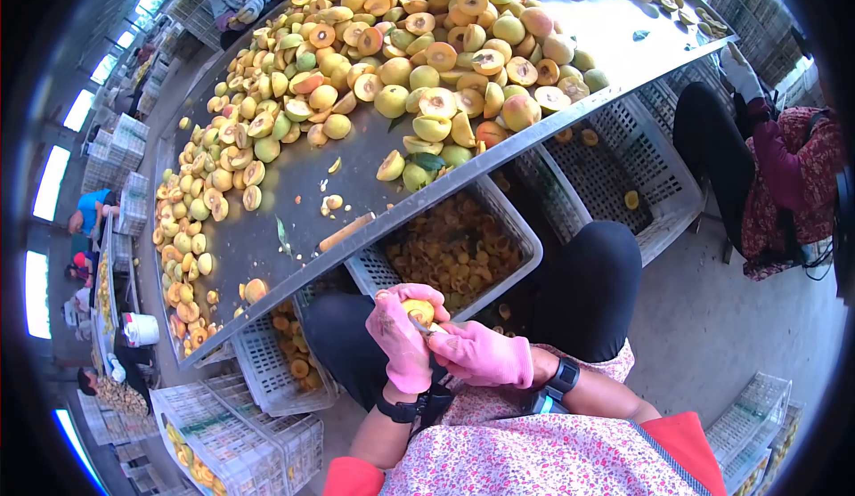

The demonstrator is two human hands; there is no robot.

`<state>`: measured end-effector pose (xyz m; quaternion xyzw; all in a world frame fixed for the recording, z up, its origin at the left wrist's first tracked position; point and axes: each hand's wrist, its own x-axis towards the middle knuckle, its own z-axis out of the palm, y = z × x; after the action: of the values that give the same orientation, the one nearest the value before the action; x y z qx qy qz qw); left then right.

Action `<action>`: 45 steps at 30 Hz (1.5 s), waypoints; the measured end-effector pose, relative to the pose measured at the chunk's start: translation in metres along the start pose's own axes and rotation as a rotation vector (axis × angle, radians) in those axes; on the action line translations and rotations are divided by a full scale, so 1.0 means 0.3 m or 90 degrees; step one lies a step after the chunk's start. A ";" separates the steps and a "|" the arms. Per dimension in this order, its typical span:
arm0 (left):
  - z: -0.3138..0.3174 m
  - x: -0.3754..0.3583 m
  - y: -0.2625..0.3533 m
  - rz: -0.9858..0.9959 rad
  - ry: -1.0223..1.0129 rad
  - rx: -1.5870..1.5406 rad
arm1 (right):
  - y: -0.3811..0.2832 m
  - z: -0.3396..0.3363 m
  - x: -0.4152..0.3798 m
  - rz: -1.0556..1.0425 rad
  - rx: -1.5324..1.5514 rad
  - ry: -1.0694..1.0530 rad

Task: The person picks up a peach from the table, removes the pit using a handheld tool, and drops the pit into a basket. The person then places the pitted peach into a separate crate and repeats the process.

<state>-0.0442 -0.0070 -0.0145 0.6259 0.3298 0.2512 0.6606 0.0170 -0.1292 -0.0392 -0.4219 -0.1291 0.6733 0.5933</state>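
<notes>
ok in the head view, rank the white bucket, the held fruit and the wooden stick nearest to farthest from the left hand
1. Fruit: in the left hand itself.
2. Stick: ahead, on the table by its near edge.
3. Bucket: farthest, well off to the left.

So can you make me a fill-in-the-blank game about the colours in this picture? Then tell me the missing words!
1. The gloves on the left hand and right hand are coloured ____.
2. The piece of fruit held in the left hand is coloured ____.
3. The sleeves nearest the camera are coloured ____.
4. The bucket at the left of the picture is coloured ____.

Missing words: pink; yellow; red; white.
</notes>
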 end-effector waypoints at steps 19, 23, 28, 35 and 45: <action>0.012 0.006 0.037 -0.045 -0.024 -0.066 | 0.009 0.004 0.000 -0.121 -0.131 0.027; 0.007 0.014 0.038 0.032 -0.046 0.024 | -0.012 -0.013 -0.016 -0.080 -0.116 -0.028; -0.042 0.047 0.068 -0.031 -0.193 0.073 | -0.042 -0.014 -0.049 0.080 0.046 -0.083; 0.019 0.017 0.037 -0.017 0.012 -0.048 | 0.004 0.048 -0.002 -0.141 -0.040 0.037; -0.048 0.050 0.047 0.018 -0.226 -0.028 | -0.024 0.001 -0.034 0.108 0.053 -0.089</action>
<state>-0.0440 0.0148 -0.0023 0.6505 0.1939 0.1533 0.7182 0.0213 -0.1366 -0.0300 -0.3584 -0.1056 0.7535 0.5410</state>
